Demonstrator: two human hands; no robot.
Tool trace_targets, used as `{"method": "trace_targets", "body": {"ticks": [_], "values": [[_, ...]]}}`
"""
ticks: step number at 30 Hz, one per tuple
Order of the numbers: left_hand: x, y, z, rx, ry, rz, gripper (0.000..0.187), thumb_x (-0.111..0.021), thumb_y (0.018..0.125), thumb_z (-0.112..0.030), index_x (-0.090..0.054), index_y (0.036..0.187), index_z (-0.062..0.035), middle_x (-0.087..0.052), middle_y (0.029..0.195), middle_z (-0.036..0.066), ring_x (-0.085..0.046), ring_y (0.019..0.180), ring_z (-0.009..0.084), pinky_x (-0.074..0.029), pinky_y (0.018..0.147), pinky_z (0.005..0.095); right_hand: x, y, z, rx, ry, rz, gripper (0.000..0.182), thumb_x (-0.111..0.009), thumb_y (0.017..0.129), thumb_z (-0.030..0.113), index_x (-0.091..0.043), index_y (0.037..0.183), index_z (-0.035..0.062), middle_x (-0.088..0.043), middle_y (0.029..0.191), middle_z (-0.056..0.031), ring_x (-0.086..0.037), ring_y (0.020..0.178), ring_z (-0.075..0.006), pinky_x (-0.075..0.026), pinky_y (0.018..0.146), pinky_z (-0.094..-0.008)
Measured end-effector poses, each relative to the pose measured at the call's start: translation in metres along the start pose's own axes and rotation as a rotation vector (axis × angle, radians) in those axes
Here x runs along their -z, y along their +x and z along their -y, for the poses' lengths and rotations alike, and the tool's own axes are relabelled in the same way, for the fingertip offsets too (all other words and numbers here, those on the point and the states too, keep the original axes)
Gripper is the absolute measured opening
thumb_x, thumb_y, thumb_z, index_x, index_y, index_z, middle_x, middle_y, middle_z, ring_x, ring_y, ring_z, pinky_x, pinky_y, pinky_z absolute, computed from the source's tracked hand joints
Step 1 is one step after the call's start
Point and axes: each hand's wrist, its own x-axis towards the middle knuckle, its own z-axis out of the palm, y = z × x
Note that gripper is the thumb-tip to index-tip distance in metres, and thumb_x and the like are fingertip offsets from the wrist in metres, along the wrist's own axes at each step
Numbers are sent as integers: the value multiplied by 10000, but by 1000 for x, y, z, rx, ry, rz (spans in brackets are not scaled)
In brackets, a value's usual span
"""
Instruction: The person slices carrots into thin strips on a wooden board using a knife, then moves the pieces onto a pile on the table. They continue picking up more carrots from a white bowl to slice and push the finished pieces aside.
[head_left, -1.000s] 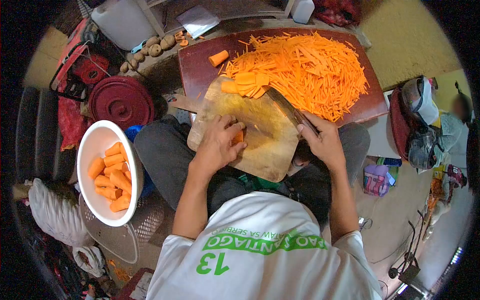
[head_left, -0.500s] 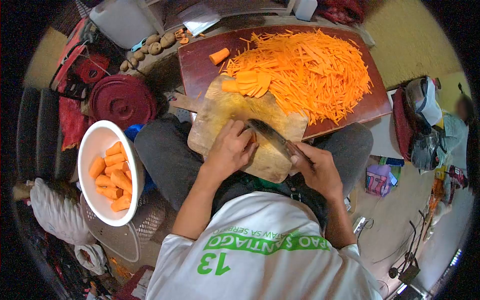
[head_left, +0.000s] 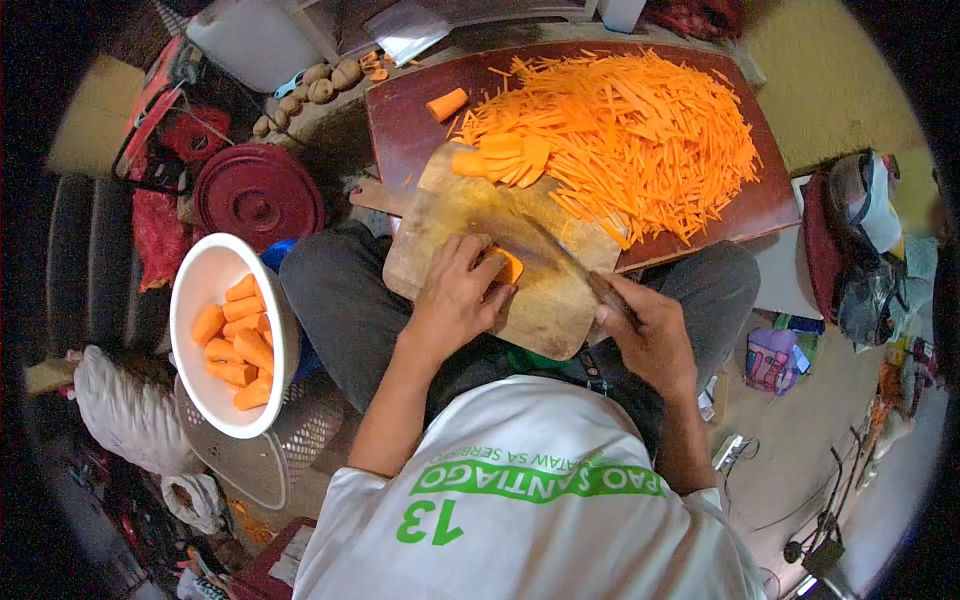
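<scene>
My left hand (head_left: pixel 457 288) grips a carrot piece (head_left: pixel 510 267) against the wooden cutting board (head_left: pixel 545 335), its cut orange face showing beside my fingertips. In my right hand (head_left: pixel 648 325) is the handle of a knife (head_left: pixel 560 252); the blurred blade points away to the upper left, apart from the carrot piece. Thin carrot slices (head_left: pixel 515 158) lie overlapped at the board's far edge. Behind them a large heap of carrot strips (head_left: pixel 640 140) covers much of the dark red table (head_left: pixel 400 110) and spills against the board.
To the left, a white basin (head_left: pixel 187 375) holds several peeled carrots. A short carrot chunk (head_left: pixel 447 104) lies on the table's far left. Beyond are a dark red lidded bucket (head_left: pixel 258 200) and several brown potatoes (head_left: pixel 321 90). Bags (head_left: pixel 775 360) lie at the right.
The knife blade has moved right, away from my left fingers, uncovering the carrot piece's cut face. My left hand keeps its hold. The whole view has shifted slightly.
</scene>
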Motion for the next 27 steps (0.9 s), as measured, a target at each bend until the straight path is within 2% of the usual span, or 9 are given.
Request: {"method": "trace_targets", "body": {"ticks": [3,6,9,12,15,18,21,24,27], "values": [[-7,-4,0,30,-62,9,285,-838,818,-84,-720,1055,22,-616,1166,199,-601,1070,420,-527,923,499,-8,-11,6,-31,47,30,370,-736,975,80,-689,1331,-7,-749,1019,-202,-741,905,-307,-564,827,-384],[-17,-1,-2,74,-79,57,351,-845,853,-144,-727,1156,-11,-650,1226,229,-621,1133,437,-537,991,509,-8,-15,6,-33,49,66,371,-735,965,96,-683,1319,-2,-728,974,-213,-727,872,-397,-561,777,-435],[-22,12,-9,13,-54,78,354,-826,863,-139,-722,1171,2,-628,1247,235,-601,1143,454,-529,1001,523,-5,-17,7,13,33,37,401,-734,966,104,-662,1345,-6,-736,1003,-230,-732,889,-418,-573,770,-449],[-15,26,-22,-51,1,97,288,-788,859,-88,-721,1112,31,-598,1192,215,-572,1094,426,-522,959,501,-4,-20,-1,77,-21,-18,444,-736,969,130,-637,1377,-14,-741,1019,-243,-736,907,-430,-587,781,-464],[-19,30,-24,-53,20,99,309,-794,847,-95,-719,1122,26,-583,1226,214,-562,1115,424,-519,966,505,-4,-23,-1,30,-37,29,508,-745,973,167,-607,1428,-12,-738,1083,-246,-740,949,-431,-598,800,-473],[-21,29,-23,-48,46,138,372,-810,797,-85,-715,1138,31,-574,1258,214,-553,1134,427,-515,977,505,0,-27,14,-74,-189,178,571,-747,977,198,-570,1476,-15,-725,1145,-238,-735,963,-432,-601,782,-491],[-12,26,-27,17,104,289,448,-823,731,-72,-707,1149,39,-570,1274,209,-548,1145,428,-511,986,509,2,-31,20,-140,-200,269,604,-734,987,205,-532,1508,-23,-708,1174,-236,-732,965,-427,-599,754,-502],[-15,27,-26,-50,83,212,509,-827,680,-62,-702,1162,44,-568,1261,204,-544,1143,429,-508,989,514,10,-31,26,-162,-187,312,588,-713,999,213,-529,1502,-29,-709,1145,-235,-731,945,-425,-596,739,-508],[-17,21,-23,55,54,312,597,-861,630,-52,-709,1199,43,-546,1429,248,-491,1323,515,-468,1150,557,11,-26,31,-204,-211,371,571,-694,1012,221,-529,1506,-13,-701,1161,-235,-729,953,-421,-594,756,-513]]}}
